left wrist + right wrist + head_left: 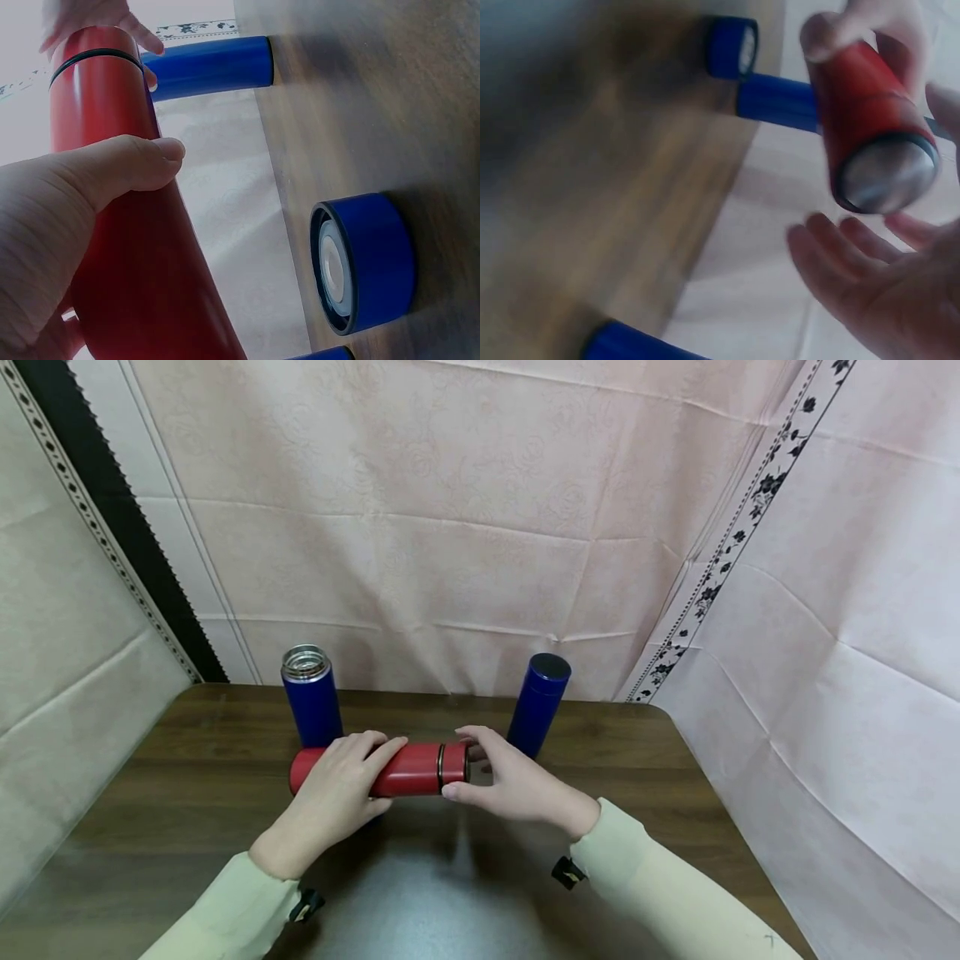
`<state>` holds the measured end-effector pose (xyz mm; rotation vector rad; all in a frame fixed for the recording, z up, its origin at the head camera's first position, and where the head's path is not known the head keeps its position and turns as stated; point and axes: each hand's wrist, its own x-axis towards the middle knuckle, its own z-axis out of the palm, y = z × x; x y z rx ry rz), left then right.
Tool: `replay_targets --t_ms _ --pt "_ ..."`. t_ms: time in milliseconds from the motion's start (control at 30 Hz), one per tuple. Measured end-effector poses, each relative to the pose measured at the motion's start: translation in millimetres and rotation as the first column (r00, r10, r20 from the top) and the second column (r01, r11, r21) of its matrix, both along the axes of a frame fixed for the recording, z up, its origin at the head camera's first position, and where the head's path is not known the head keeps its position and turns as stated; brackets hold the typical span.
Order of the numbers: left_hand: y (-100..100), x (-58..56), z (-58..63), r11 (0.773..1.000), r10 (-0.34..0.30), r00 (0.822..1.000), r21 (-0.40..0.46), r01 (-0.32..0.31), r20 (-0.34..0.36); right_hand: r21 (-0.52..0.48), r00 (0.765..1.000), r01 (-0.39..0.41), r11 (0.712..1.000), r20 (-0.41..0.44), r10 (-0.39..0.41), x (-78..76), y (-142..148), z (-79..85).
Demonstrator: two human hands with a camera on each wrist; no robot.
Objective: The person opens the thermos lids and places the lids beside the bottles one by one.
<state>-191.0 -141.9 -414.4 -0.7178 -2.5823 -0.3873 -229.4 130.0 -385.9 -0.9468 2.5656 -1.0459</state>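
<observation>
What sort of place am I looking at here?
Probably a makeshift booth for filming or trials, though I can't be sure: pale cloth hangs behind and beside a wooden-looking table, and small black objects sit at both sleeves.

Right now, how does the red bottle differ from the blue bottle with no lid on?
The red bottle is held sideways in the left hand, while the blue bottle stands upright on the table.
The blue bottle shows an open metal mouth; the red bottle's end facing the right hand is closed.
Both bottles are cylindrical.
</observation>
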Motion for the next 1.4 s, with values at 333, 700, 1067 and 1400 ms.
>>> replay_targets --t_ms 333,700,1067,1400 --pt "0.5 -0.6 -0.6 0.999 -0.024 0.999 -0.040 0.023 -0.040 0.117 0.997 -0.079 0.990 0.021 0.077 -7.9 -4.8 15.2" --pt "-0.6 -1.5 -1.5 1.000 -0.016 1.000 -0.027 0.016 -0.026 0.232 0.926 -0.058 0.971 -0.352 0.139 1.2 -14.5 12.5" --pt "-5.1 -3.3 3.2 0.998 0.024 0.992 0.051 -0.031 0.127 0.276 0.680 -0.071 0.959 -0.690 0.248 4.0 -17.1 8.5" --pt "-14.2 0.5 13.3 0.985 0.017 0.940 0.157 -0.075 0.340 0.237 0.554 -0.078 0.968 -0.797 0.240 -2.2 -7.1 2.1"
